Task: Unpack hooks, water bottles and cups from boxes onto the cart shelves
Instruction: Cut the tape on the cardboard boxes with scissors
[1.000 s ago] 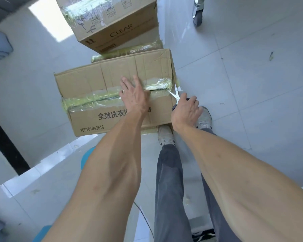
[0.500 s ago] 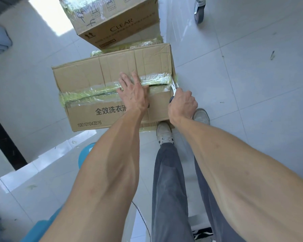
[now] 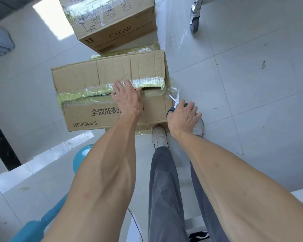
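Note:
A taped cardboard box (image 3: 87, 79) with Chinese print stands on the floor in front of me. Yellowish tape runs along its top seam, and the seam gapes open at the right end. My left hand (image 3: 127, 98) lies flat on the seam near the middle, fingers straight, pressing the flaps. My right hand (image 3: 183, 117) grips a pair of scissors (image 3: 175, 97) by the handles just off the box's right corner, blades apart and pointing up. What is inside the box is hidden.
A second box marked CLEAR (image 3: 112, 23) stands behind the first. A cart caster (image 3: 194, 21) shows at the top right. A blue object (image 3: 80, 158) lies at the lower left. My feet and grey trousers (image 3: 164, 189) are next to the box on pale tiles.
The scissors went in against the box's right corner half a second ago and have now come back out to the right with blades apart. The seam gap at the right end looks wider.

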A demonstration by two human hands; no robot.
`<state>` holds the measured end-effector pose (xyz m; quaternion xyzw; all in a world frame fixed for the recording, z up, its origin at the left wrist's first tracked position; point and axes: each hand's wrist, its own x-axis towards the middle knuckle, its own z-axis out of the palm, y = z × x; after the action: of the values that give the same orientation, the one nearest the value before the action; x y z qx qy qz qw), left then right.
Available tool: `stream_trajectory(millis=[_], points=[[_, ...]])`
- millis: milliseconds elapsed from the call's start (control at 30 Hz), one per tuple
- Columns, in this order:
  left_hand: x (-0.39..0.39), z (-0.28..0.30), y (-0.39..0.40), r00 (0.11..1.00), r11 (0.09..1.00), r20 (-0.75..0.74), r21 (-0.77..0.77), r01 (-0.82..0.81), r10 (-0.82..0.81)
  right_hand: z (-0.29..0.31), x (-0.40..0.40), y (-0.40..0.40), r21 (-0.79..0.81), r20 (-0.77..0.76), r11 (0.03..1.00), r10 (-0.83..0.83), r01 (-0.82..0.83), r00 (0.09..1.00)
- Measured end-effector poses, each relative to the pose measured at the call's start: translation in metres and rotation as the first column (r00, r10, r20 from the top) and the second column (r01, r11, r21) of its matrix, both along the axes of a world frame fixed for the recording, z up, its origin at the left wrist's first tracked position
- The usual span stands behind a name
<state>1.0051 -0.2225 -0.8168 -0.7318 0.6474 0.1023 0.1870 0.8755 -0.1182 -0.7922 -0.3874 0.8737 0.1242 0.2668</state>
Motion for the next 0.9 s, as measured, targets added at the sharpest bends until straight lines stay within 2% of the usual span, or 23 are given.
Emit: stream_trajectory(millis=[67, 167, 367, 567, 700, 800, 900], points=[[-0.002, 0.003, 0.001, 0.997, 0.997, 0.021, -0.026, -0.067, 0.068, 0.001, 0.0, 0.007, -0.014, -0.024, 1.0, 0.003, -0.003, 1.0], [-0.004, 0.001, 0.008, 0.988, 0.988, -0.062, 0.062, -0.14, 0.143, 0.001, -0.001, 0.016, -0.002, -0.029, 1.0, 0.01, -0.01, 1.0], [-0.015, -0.004, 0.03, 0.987, 0.996, -0.159, 0.092, -0.006, 0.02, -0.005, -0.005, 0.03, -0.017, -0.019, 0.999, -0.035, 0.034, 0.999], [-0.012, -0.009, 0.05, 0.99, 0.982, -0.131, 0.176, 0.067, -0.045, -0.01, -0.005, 0.045, -0.02, 0.004, 0.997, -0.072, 0.072, 0.997], [-0.005, -0.002, 0.043, 0.981, 0.988, -0.179, 0.12, 0.1, -0.077, -0.008, -0.006, 0.052, -0.031, -0.007, 0.997, -0.065, 0.064, 0.998], [-0.007, 0.011, 0.036, 0.971, 0.999, -0.234, 0.03, -0.036, 0.042, -0.003, -0.005, 0.053, -0.076, -0.011, 0.993, -0.087, 0.086, 0.996], [-0.006, 0.019, 0.033, 0.947, 0.976, -0.237, 0.032, -0.217, 0.218, 0.002, -0.003, 0.049, -0.117, -0.009, 0.99, -0.085, 0.083, 0.996]])
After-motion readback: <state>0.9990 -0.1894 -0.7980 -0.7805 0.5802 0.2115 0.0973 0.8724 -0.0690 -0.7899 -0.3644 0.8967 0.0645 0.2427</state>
